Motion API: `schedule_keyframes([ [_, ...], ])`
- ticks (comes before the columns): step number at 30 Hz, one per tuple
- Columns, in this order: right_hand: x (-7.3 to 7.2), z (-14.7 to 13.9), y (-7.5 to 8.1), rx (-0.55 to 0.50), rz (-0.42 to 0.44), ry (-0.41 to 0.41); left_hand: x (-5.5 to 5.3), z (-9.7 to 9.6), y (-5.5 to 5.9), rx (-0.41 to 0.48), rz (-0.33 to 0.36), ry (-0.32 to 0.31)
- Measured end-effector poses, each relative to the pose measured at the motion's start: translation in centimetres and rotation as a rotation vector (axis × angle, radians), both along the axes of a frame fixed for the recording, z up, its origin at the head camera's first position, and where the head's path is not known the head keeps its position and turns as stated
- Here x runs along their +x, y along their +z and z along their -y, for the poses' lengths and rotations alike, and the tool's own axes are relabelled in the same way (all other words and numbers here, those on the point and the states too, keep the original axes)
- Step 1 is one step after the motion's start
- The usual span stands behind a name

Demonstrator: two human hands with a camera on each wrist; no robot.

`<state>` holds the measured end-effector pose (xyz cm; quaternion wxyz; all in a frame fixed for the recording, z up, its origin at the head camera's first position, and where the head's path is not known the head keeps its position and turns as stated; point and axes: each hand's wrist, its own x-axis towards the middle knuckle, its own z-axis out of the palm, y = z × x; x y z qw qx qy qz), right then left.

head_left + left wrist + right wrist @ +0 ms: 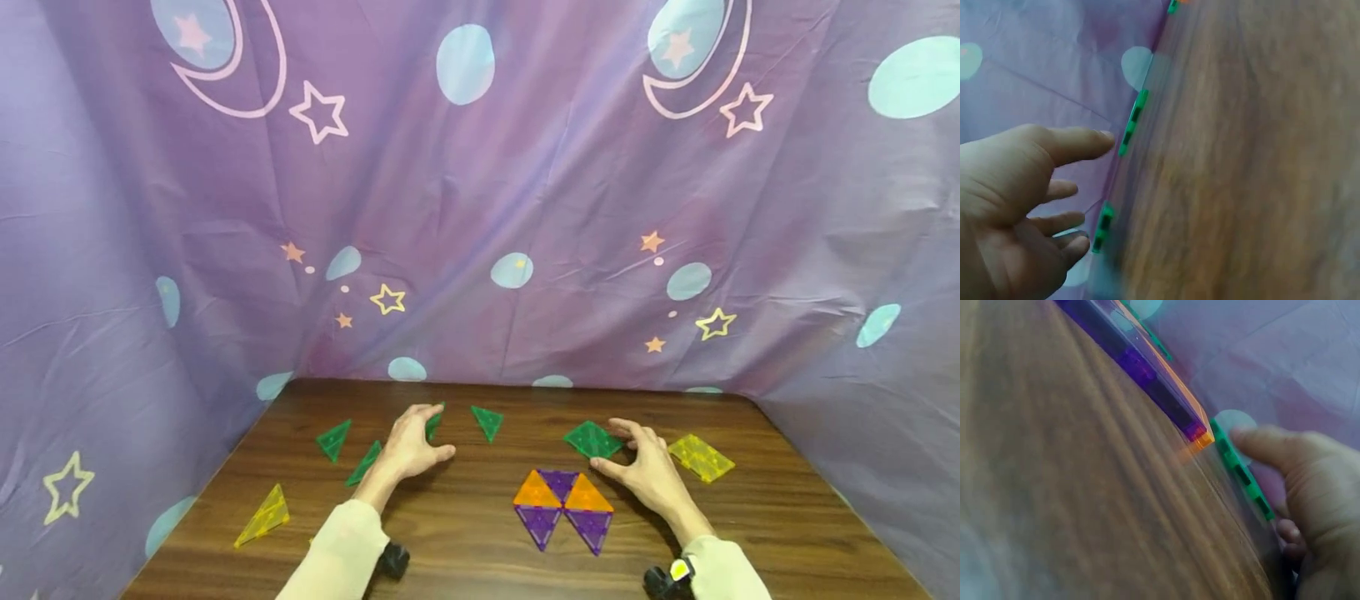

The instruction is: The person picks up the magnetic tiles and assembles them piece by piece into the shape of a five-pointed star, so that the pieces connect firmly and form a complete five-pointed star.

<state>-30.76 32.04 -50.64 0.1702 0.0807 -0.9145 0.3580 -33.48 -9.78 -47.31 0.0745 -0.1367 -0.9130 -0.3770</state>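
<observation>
A translucent green rhombus [592,439] lies flat toward the far edge of the tabletop [787,517], right of centre. A green triangle [432,427] (partly hidden) lies near that edge, left of centre. A patchwork [560,490] of three purple and two orange triangles lies flat, farther from it.

From above and behind, the head camera looks forward and down across the wide desk [465,533] to the purple cloth [562,167]. The left wrist camera sits close and low, skimming the desk past the left fingers [1082,145], its picture turned nearly sideways. The right wrist camera, also low and steeply tilted, looks past the right fingers [1266,447]. All three share desk, cloth and green tiles [592,440].
</observation>
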Motion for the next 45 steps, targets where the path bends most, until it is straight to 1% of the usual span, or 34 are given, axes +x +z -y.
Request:
schedule_keyframes([
  [4,0.0,-0.2,0.6,-0.128,0.023,0.021,-0.1,0.1,-0.2,-0.019,0.059,0.013],
  [6,0.1,-0.1,1.0,-0.192,0.032,0.028,-0.1,-0.1,-0.3,-0.016,0.073,0.019],
  [8,0.2,0.5,1.5,-0.253,0.029,0.051,0.0,-0.1,-0.3,-0.013,0.079,0.029],
  [11,0.2,1.9,2.5,-0.297,0.008,0.087,0.1,0.0,-0.3,-0.028,0.068,0.04],
  [14,-0.1,3.9,3.7,-0.324,-0.013,0.114,0.0,0.3,-0.1,-0.037,0.068,0.033],
  [17,-0.8,6.1,4.8,-0.341,-0.017,0.137,0.0,0.6,0.0,-0.03,0.08,0.024],
  [20,-1.6,8.5,5.1,-0.359,-0.018,0.167,-0.1,0.8,0.0,-0.019,0.093,0.019],
  [22,-2.1,10.0,5.0,-0.366,-0.014,0.196,-0.2,0.9,0.0,-0.016,0.095,0.024],
  [24,-2.5,11.5,4.9,-0.376,0.007,0.223,-0.2,0.9,-0.1,-0.004,0.103,0.026],
  [28,-2.9,14.0,4.3,-0.385,0.082,0.274,-0.4,0.7,-0.1,0.004,0.105,0.031],
  [30,-3.1,15.0,4.0,-0.39,0.12,0.288,-0.4,0.6,-0.1,0.0,0.091,0.026],
  [35,-3.6,16.1,3.0,-0.385,0.161,0.286,-0.5,0.2,-0.1,0.004,0.09,0.002],
  [40,-3.9,16.4,2.1,-0.377,0.19,0.283,-0.6,0.4,-0.2,0.013,0.095,0.001],
  [43,-4.1,16.4,1.7,-0.374,0.206,0.298,-0.6,0.5,-0.1,0.021,0.087,-0.013],
  [45,-4.2,16.4,1.6,-0.372,0.218,0.303,-0.6,0.5,-0.1,0.012,0.066,-0.024],
])
